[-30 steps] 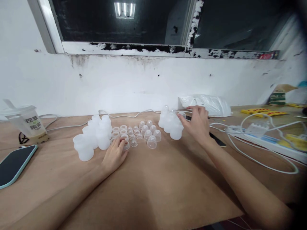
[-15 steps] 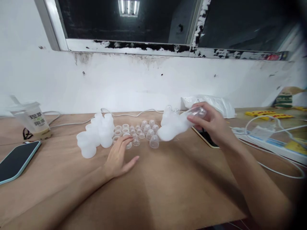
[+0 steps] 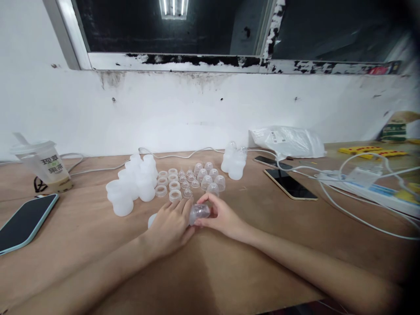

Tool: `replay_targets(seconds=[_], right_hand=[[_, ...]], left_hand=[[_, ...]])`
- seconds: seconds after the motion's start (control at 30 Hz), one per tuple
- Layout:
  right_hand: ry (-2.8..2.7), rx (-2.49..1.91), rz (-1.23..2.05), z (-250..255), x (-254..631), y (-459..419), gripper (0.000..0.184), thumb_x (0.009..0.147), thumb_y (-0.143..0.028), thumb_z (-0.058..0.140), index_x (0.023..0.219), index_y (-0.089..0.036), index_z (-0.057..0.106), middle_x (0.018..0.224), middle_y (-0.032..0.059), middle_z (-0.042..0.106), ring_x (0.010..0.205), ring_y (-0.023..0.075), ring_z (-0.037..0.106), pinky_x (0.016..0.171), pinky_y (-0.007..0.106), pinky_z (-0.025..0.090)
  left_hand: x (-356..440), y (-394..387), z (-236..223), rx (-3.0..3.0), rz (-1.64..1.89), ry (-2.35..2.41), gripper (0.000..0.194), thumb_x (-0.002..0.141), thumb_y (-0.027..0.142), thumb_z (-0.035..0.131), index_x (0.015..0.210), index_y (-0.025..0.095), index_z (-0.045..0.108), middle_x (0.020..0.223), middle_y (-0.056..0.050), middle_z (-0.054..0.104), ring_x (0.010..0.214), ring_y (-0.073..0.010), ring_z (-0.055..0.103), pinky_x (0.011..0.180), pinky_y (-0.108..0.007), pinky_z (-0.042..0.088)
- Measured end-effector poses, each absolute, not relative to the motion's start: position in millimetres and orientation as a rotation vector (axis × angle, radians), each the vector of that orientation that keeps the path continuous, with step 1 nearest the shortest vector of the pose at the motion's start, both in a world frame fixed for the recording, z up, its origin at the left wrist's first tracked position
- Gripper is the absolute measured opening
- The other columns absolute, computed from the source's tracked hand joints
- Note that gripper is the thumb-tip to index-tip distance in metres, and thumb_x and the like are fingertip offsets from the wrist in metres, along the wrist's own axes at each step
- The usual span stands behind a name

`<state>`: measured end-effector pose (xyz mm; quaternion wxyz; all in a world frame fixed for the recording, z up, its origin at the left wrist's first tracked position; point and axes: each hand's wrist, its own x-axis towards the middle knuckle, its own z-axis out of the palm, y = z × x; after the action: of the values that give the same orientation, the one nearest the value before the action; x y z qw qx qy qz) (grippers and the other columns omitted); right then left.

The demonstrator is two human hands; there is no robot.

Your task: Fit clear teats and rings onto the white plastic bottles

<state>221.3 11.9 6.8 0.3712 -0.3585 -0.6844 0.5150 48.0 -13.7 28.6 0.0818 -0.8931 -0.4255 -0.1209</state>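
Both of my hands meet at the middle of the wooden table (image 3: 229,271) round one small white bottle with a clear dome cap (image 3: 199,212) lying on its side. My left hand (image 3: 170,225) wraps over the white bottle body, whose end shows at its left. My right hand (image 3: 221,216) pinches the clear cap end. Just behind them stand rows of clear dome caps (image 3: 207,179), small clear rings (image 3: 168,183) and a group of white bottles (image 3: 133,183). A few capped bottles (image 3: 233,162) stand further back.
A phone with a teal case (image 3: 22,223) lies at the left edge beside a drink cup (image 3: 46,168). Two phones (image 3: 290,184) lie at the right, near white cables (image 3: 354,210) and a power strip (image 3: 367,190). A plastic bag (image 3: 288,142) rests against the wall.
My right hand lifted one capped bottle from the back group and carried it down to the table's middle. My left hand left the rings and closed over the bottle.
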Motion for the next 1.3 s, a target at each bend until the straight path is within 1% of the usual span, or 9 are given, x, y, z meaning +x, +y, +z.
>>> replay_targets(seconds=[0.17,0.3,0.4,0.57,0.67,0.73,0.87,1.1,1.3], right_hand=[[-1.916,-0.950,1.147,12,221,9,0.037,0.062,-0.033,0.067,0.084,-0.020,0.040,0.072,-0.0025,0.052,0.062,0.0108,0.050,0.054,0.024,0.041],[-2.081,-0.984,0.794,28,233,14,0.035,0.063,-0.036,0.065,0.088,-0.019,0.046,0.083,0.0011,0.051,0.065,0.0106,0.048,0.055,0.024,0.040],[-2.247,-1.056,0.598,52,258,21,0.035,0.063,-0.036,0.064,0.090,-0.019,0.050,0.088,0.0027,0.052,0.071,0.0121,0.049,0.059,0.024,0.040],[-2.579,-1.499,0.756,77,310,40,0.032,0.063,-0.035,0.060,0.089,-0.018,0.051,0.074,0.0012,0.054,0.059,0.0118,0.050,0.049,0.022,0.038],[-2.486,-1.707,0.367,66,319,52,0.038,0.061,-0.035,0.061,0.093,-0.016,0.048,0.080,0.0050,0.056,0.065,0.0161,0.053,0.054,0.024,0.037],[-2.450,-1.677,0.233,56,314,59,0.042,0.062,-0.036,0.060,0.096,-0.016,0.047,0.088,0.0070,0.056,0.075,0.0190,0.053,0.060,0.025,0.037],[-2.409,-1.623,0.218,38,301,66,0.046,0.065,-0.035,0.059,0.103,-0.016,0.043,0.096,0.0082,0.056,0.082,0.0201,0.053,0.065,0.026,0.037],[-2.343,-1.520,0.215,24,303,77,0.045,0.064,-0.027,0.061,0.103,-0.015,0.042,0.097,0.0086,0.051,0.069,0.0151,0.053,0.070,0.032,0.041],[-2.094,-1.225,0.176,43,280,49,0.030,0.076,-0.037,0.049,0.100,-0.019,0.047,0.098,0.0077,0.049,0.081,0.0172,0.053,0.070,0.034,0.045]], left_hand=[[48,-13,31,-2.744,-0.277,-1.291,0.040,0.083,0.037,0.032,0.117,0.015,0.033,0.099,-0.010,0.056,0.080,-0.0248,0.058,0.056,-0.033,0.046],[40,-5,37,-2.739,-0.285,-1.354,0.049,0.083,0.051,0.026,0.124,0.024,0.027,0.094,-0.007,0.059,0.074,-0.0236,0.060,0.058,-0.033,0.046],[33,1,38,-2.719,-0.354,-1.429,0.054,0.082,0.054,0.027,0.127,0.023,0.023,0.092,-0.008,0.060,0.076,-0.0236,0.060,0.062,-0.033,0.046],[30,3,39,-2.708,-0.346,-1.502,0.050,0.082,0.054,0.028,0.122,0.024,0.032,0.088,-0.007,0.061,0.077,-0.0239,0.059,0.064,-0.034,0.045],[32,3,38,-2.744,-0.264,-1.443,0.050,0.081,0.054,0.027,0.119,0.023,0.035,0.088,-0.007,0.061,0.077,-0.0255,0.059,0.063,-0.035,0.045],[33,3,36,-2.751,-0.236,-1.410,0.051,0.081,0.054,0.028,0.121,0.023,0.035,0.092,-0.008,0.060,0.080,-0.0262,0.059,0.064,-0.036,0.045],[33,1,35,-2.747,-0.222,-1.403,0.052,0.081,0.054,0.029,0.123,0.024,0.033,0.096,-0.008,0.058,0.081,-0.0256,0.058,0.064,-0.035,0.045],[32,-1,37,-2.746,-0.223,-1.404,0.049,0.081,0.052,0.031,0.119,0.022,0.036,0.091,-0.008,0.059,0.081,-0.0256,0.058,0.063,-0.035,0.045],[34,0,34,-2.738,-0.258,-1.416,0.053,0.076,0.044,0.046,0.121,0.022,0.029,0.106,-0.009,0.052,0.082,-0.0246,0.058,0.063,-0.033,0.047]])
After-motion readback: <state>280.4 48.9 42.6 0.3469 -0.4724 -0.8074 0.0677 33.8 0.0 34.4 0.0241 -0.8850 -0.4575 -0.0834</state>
